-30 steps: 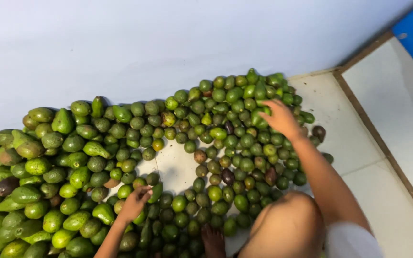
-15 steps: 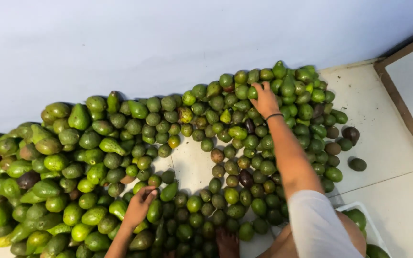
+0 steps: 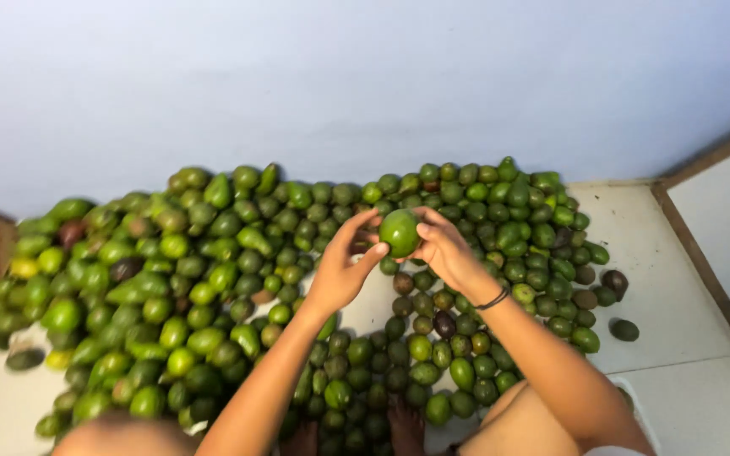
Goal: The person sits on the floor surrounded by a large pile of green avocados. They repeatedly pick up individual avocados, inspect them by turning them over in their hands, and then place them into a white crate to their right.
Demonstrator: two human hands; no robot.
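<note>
Here both hands, left hand point(image 3: 341, 272) and right hand point(image 3: 443, 247), pinch one green avocado point(image 3: 400, 233) between fingers above the avocado heap point(image 3: 213, 279).

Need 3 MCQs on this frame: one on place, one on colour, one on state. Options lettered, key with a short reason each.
1. Where is the avocado that both hands hold?
A. Raised above the pile
B. Lying on the bare floor
C. Inside a box

2. What colour is that avocado?
A. Dark purple
B. Green
C. Yellow

3. How do the hands stand on it?
A. Only the right hand touches it
B. Both hands are off it
C. Left hand and right hand both touch it

Key:
1 A, it sits up between the fingers, over the avocado pile on the tiled floor.
2 B, its skin is plain green and round.
3 C, the left hand presses from one side and the right hand from the other.
</note>
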